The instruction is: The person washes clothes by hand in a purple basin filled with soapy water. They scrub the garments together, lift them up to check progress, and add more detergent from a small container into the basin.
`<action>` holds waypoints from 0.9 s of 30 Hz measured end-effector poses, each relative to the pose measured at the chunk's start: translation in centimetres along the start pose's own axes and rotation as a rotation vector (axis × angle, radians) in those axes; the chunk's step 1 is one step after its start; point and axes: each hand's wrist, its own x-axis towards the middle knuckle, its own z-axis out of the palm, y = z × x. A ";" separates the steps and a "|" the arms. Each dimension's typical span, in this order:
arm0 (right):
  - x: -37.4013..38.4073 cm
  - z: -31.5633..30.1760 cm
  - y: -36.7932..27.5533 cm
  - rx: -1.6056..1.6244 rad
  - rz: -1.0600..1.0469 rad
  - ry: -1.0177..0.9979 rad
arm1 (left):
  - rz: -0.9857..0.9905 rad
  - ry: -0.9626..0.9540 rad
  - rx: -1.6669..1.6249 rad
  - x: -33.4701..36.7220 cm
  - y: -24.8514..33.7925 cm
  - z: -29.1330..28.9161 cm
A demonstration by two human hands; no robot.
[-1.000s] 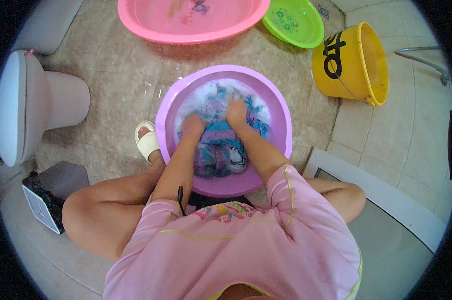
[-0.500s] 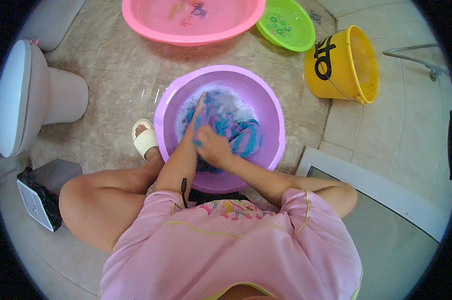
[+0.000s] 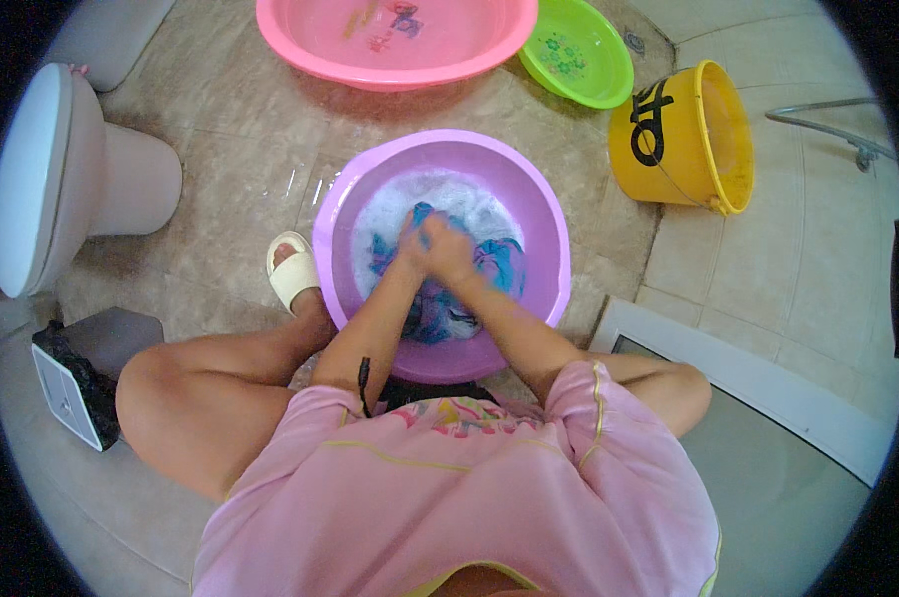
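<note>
A purple basin (image 3: 546, 254) with foamy water (image 3: 385, 202) in it stands between my legs. In it lies a wet blue-and-purple cloth (image 3: 499, 261), bunched up and partly under the suds. My left hand (image 3: 411, 242) grips a fold of that cloth over the middle of the basin. Pressed against it, my right hand (image 3: 448, 247) is also closed on the cloth, slightly blurred by motion. A bit of blue cloth pokes out above the two hands. What kind of garment or fabric this is cannot be made out.
Beyond the basin sit a pink tub (image 3: 400, 75) and a green basin (image 3: 581, 75). A yellow bucket (image 3: 658, 149) stands at the far right, near a hose (image 3: 817, 107) on the wall. At left are a toilet (image 3: 136, 179) and a lined bin (image 3: 121, 338).
My left hand, stretched out flat over the cloth before, has drawn back and closed on it. My right hand has moved up and away from the left forearm to meet it.
</note>
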 end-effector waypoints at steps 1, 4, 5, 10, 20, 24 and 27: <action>2.3 -0.5 2.5 0.019 0.152 0.114 | -0.016 -0.005 0.008 0.0 0.6 2.3; 5.5 -1.0 9.2 0.001 0.432 0.235 | -0.138 0.215 0.208 -3.1 2.3 6.8; 5.7 -0.3 9.1 0.006 0.423 0.238 | 0.183 0.297 0.571 -2.6 2.8 6.4; 4.1 2.7 9.1 -0.315 -0.159 -0.162 | 0.466 0.421 1.945 -2.5 4.3 0.7; 2.6 0.5 2.1 0.320 -0.078 0.430 | 0.012 0.199 0.318 1.4 5.6 1.1; -1.8 1.5 -2.8 0.317 -0.349 0.153 | -0.094 0.150 0.245 0.2 4.7 1.7; 1.2 3.6 2.3 -0.341 -0.218 -0.091 | -0.055 0.148 0.217 1.2 1.0 0.7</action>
